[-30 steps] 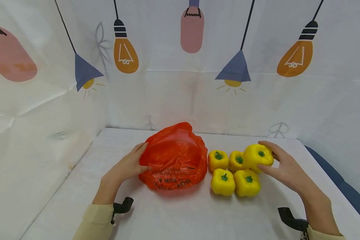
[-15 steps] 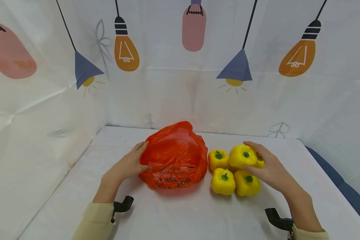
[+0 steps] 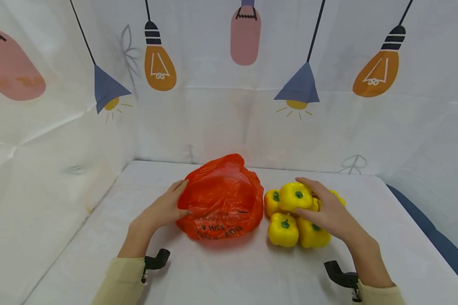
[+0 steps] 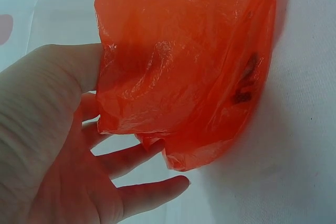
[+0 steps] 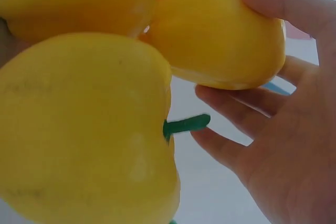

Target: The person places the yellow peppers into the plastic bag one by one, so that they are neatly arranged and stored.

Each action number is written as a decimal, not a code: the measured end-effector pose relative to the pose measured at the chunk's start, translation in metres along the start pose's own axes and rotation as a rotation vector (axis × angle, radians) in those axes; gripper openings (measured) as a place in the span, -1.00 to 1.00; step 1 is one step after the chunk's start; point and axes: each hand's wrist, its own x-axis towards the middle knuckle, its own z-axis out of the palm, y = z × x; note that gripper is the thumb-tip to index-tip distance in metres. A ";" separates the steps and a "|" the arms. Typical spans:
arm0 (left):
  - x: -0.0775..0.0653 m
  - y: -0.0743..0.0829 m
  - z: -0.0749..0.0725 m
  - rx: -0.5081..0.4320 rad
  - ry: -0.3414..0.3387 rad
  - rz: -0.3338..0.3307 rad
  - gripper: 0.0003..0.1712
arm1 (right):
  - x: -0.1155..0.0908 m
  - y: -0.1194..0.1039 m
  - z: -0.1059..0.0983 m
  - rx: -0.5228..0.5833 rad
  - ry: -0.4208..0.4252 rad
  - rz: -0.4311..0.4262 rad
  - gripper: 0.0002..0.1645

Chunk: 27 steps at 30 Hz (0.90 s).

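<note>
My right hand (image 3: 330, 214) holds a yellow bell pepper (image 3: 293, 196) with a green stem, thumb and fingers on its sides. It is over the back of a cluster of several more yellow peppers (image 3: 282, 233). In the right wrist view the held pepper (image 5: 215, 35) is near two others, one large and close (image 5: 84, 129). At the left, my left hand (image 3: 162, 212) holds the edge of a red plastic bag (image 3: 223, 199) with dark printing. The left wrist view shows the thumb's end hidden by the bag (image 4: 184, 51) and the fingers spread along its edge.
A white cloth-covered table (image 3: 229, 275) lies under everything. Behind it hangs a white sheet (image 3: 213, 123) printed with lamps and bulbs. Dark blue material (image 3: 431, 233) shows beyond the table's right edge. Black wrist mounts (image 3: 156, 259) stick out from both wrists.
My right hand has moved left with the bell pepper, across the back of the cluster toward the bag, uncovering a pepper at the right. My left hand and the bag stay in place.
</note>
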 end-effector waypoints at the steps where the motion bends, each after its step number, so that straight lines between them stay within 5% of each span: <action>1: 0.000 0.000 0.000 -0.001 -0.002 -0.002 0.10 | 0.001 -0.001 0.001 0.004 0.000 0.002 -0.05; 19: 0.001 -0.001 0.001 0.009 0.007 0.038 0.10 | 0.018 -0.028 0.017 0.072 0.001 -0.056 -0.07; 27: 0.001 0.001 0.001 0.014 0.007 0.046 0.10 | 0.028 -0.034 0.024 0.126 -0.002 -0.150 -0.10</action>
